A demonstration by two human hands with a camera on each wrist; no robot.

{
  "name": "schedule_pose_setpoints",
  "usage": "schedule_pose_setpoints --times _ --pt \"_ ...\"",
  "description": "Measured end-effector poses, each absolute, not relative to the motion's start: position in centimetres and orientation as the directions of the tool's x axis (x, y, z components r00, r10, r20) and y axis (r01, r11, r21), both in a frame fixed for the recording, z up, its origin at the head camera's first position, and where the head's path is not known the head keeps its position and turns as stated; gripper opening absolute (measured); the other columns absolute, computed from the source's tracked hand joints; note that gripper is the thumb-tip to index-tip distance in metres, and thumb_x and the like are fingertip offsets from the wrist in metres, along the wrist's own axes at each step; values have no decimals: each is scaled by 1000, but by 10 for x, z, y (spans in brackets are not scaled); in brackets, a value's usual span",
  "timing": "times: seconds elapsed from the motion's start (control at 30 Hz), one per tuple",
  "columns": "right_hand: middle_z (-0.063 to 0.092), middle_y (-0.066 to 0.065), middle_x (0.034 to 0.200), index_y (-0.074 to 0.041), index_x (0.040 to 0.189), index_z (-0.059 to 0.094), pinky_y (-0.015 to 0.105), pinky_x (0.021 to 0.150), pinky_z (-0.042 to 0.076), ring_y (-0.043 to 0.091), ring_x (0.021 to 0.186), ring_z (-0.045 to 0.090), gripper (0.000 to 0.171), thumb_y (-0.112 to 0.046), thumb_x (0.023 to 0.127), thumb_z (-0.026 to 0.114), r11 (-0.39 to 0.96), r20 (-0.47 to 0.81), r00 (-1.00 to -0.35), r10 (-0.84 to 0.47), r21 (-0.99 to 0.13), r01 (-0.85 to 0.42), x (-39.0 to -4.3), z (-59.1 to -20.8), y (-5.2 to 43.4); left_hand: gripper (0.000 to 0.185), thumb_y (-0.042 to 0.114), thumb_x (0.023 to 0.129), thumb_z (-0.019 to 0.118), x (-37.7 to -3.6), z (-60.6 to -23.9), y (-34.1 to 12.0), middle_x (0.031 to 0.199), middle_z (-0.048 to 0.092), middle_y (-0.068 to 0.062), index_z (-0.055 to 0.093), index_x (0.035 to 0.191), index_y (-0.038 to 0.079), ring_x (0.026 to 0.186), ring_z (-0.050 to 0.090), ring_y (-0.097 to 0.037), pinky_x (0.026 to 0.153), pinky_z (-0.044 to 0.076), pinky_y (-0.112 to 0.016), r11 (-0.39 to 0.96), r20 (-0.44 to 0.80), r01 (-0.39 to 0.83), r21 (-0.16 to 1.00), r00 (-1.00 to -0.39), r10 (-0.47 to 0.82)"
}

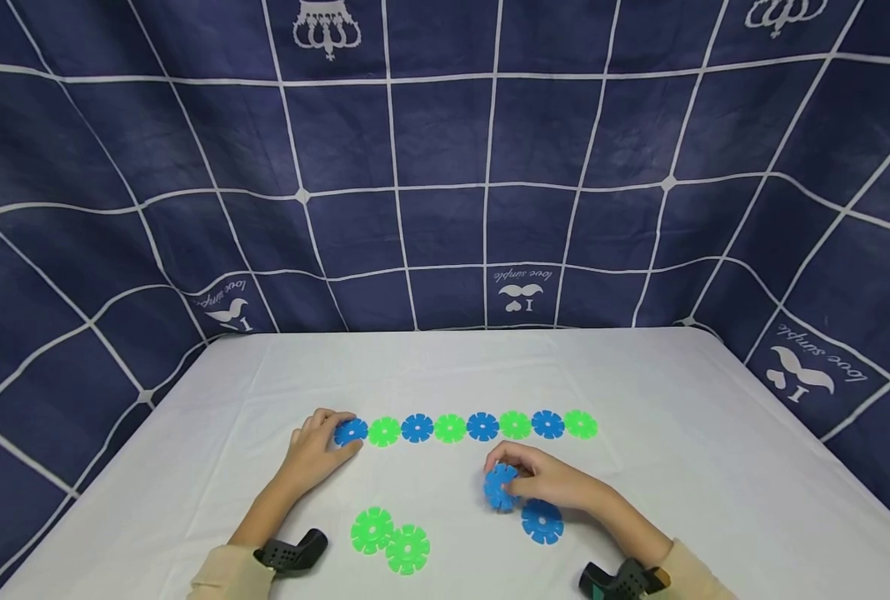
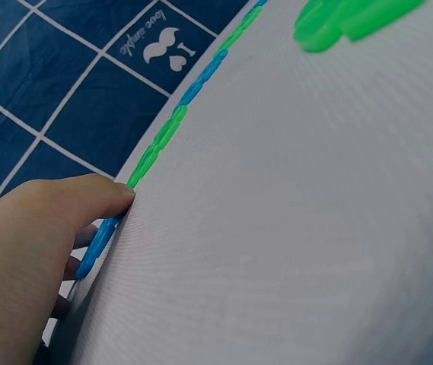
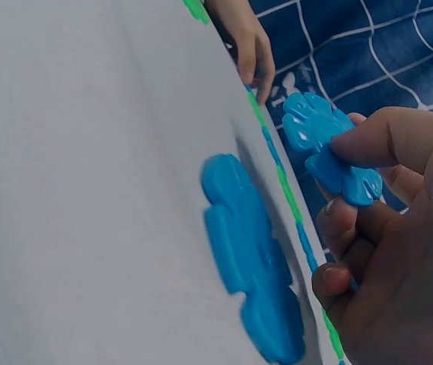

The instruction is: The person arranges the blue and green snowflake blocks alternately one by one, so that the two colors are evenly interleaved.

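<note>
A row of notched plastic flower discs, blue and green by turns, runs across the white table. My left hand holds the blue disc at the row's left end, thumb on its near side and fingers on its far side. My right hand pinches another blue flower disc between thumb and fingers. It is raised off the table, in front of the row. Just below that hand, a loose blue disc lies flat. The row ends at the right with a green disc.
Two loose green discs, one touching or overlapping the other, lie near the front, between the arms. A white cloth covers the table. Behind and beside it hangs a dark blue checked curtain.
</note>
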State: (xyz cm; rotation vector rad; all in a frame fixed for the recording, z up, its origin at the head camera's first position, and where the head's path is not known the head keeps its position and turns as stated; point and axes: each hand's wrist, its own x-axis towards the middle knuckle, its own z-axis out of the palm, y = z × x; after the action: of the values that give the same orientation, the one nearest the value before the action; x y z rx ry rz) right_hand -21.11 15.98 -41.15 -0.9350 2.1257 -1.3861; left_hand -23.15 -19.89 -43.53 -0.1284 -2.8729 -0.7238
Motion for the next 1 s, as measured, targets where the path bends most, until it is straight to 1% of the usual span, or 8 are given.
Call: schedule_pose_setpoints --times 0.03,0.13,0.3,0.53,0.6,0.77,0.83,1.0 --pt "52 12 112 -7 110 52 24 62 47 3 66 46 27 -2 84 51 275 5 -681 -732 -913 -303 -212 -410 161 50 36 81 63 -232 -435 -199 117 49 -12 54 122 10 109 45 -29 84 29 -43 878 193 127 461 -980 41" --pt "51 10 109 -7 111 52 22 63 44 3 65 42 26 -3 85 52 290 20 -693 -721 -899 -328 -215 -408 165 50 36 81 63 -232 -435 -199 117 49 -12 54 122 10 109 45 -29 84 29 -43 879 195 127 461 -980 39" --pt "54 5 104 -10 110 52 21 64 37 3 71 42 26 -6 84 54 329 42 -722 -691 -871 -365 -218 -406 173 50 36 81 63 -232 -435 -198 117 49 -12 54 123 10 110 44 -29 84 29 -43 878 187 123 462 -982 39" --pt "59 1 92 -8 110 51 21 65 37 3 73 45 26 -10 85 57 324 62 -742 -667 -873 -364 -223 -404 180 50 36 81 63 -231 -435 -198 117 49 -12 54 123 10 110 45 -29 85 29 -43 875 186 124 467 -982 39" --pt "57 -1 86 -6 110 50 21 65 36 3 71 45 27 -9 85 58 311 77 -746 -662 -877 -367 -225 -404 182 50 36 81 63 -231 -435 -199 117 49 -12 54 122 10 110 45 -29 85 29 -43 875 187 125 468 -982 40" --pt "53 -4 79 -1 108 47 22 65 36 2 70 47 26 -3 84 57 272 122 -762 -636 -888 -370 -230 -404 188 49 36 81 63 -231 -435 -200 115 50 -11 55 121 10 108 45 -29 83 29 -42 875 204 134 466 -978 41" --pt "53 -4 79 1 107 45 21 65 37 2 70 47 27 -1 83 56 260 136 -769 -625 -892 -370 -232 -403 191 49 36 81 63 -231 -436 -199 115 50 -11 55 121 10 108 46 -29 83 29 -42 875 209 137 465 -977 42" --pt "52 -2 78 2 109 42 21 66 40 2 69 48 29 -2 84 55 256 138 -790 -597 -901 -350 -235 -399 201 49 36 80 63 -232 -437 -199 114 50 -11 55 121 10 107 46 -28 83 29 -42 876 203 129 464 -979 37"
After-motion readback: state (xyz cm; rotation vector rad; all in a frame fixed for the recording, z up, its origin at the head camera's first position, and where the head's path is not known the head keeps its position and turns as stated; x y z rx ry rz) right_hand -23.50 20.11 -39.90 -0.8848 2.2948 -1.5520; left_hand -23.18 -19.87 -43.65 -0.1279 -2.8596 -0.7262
